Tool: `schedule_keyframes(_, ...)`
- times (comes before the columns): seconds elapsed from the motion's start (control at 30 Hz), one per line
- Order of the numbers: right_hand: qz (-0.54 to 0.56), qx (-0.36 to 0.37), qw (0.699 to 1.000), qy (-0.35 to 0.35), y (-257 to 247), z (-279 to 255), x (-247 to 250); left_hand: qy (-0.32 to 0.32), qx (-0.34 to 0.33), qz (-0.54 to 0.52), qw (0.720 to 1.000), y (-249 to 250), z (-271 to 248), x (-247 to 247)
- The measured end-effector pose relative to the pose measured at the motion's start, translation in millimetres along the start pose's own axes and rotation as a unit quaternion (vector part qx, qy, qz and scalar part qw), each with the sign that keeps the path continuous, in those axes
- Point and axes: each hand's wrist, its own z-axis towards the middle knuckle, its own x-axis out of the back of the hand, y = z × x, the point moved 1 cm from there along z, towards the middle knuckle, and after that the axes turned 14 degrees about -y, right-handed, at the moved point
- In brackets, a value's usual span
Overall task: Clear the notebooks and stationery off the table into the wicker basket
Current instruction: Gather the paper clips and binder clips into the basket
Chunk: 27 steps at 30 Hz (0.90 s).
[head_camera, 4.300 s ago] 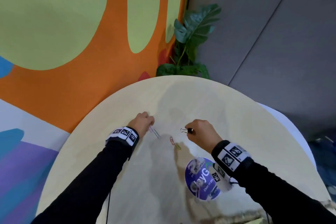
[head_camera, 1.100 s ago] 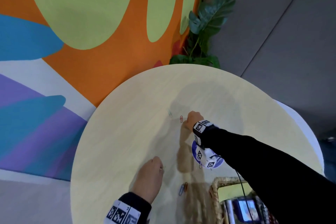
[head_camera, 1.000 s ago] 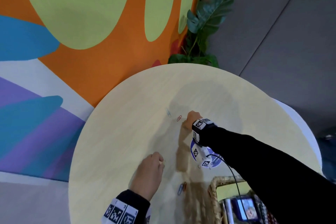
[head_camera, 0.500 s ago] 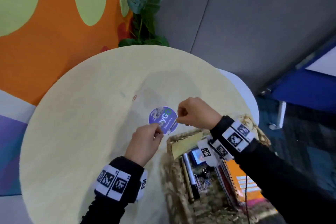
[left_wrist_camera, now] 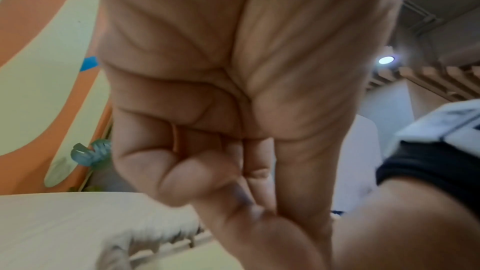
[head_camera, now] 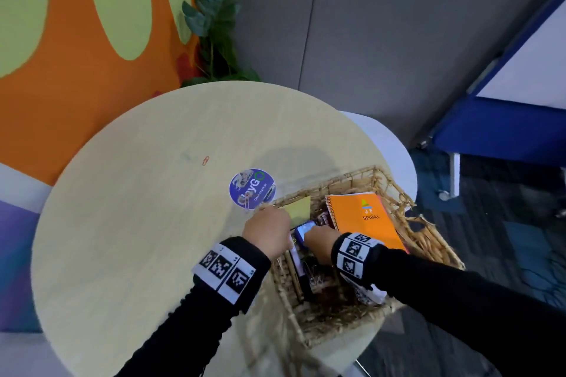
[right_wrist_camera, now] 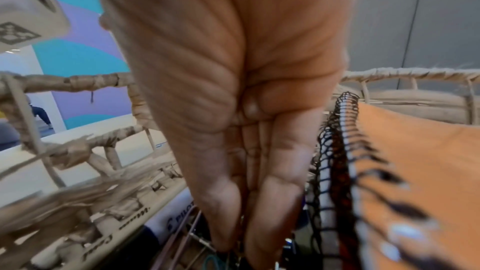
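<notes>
A round pale-wood table fills the head view, with a wicker basket at its 4 o'clock edge. One orange spiral notebook leans in the basket's 2 o'clock side, a yellow sheet at its 11 o'clock corner. One round purple sticker lies on the table just outside the basket, and one red paper clip sits alone toward 12 o'clock. Both hands meet over the basket: the left hand at its rim, the right hand beside a small blue object. Only the left wrist view shows the left fingers curled into the palm, thumb along them; whether they hold anything cannot be told. Only the right wrist view shows the right fingertips pressed together and pointing down among items on the basket floor, beside a white marker and the notebook's black coil; what they pinch cannot be told.
</notes>
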Motion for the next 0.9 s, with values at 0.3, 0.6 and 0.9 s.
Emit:
schedule_keyframes(0.3,0.143,0.008,0.981,0.132,34.1,-48.1,-2.9,-0.133,0.029,0.109,0.985,52.5,22.7,-16.3)
schedule_keyframes(0.6,0.257,0.034,0.933,0.249,73.2,-77.2,-26.9,-0.196,0.03,0.172,0.965,48.1,131.4,-76.8)
schedule_keyframes(0.9,0.271,0.092,0.915,0.285,62.0,-81.4,-14.4,0.187,0.042,-0.219,0.957,-28.5,5.1,3.2)
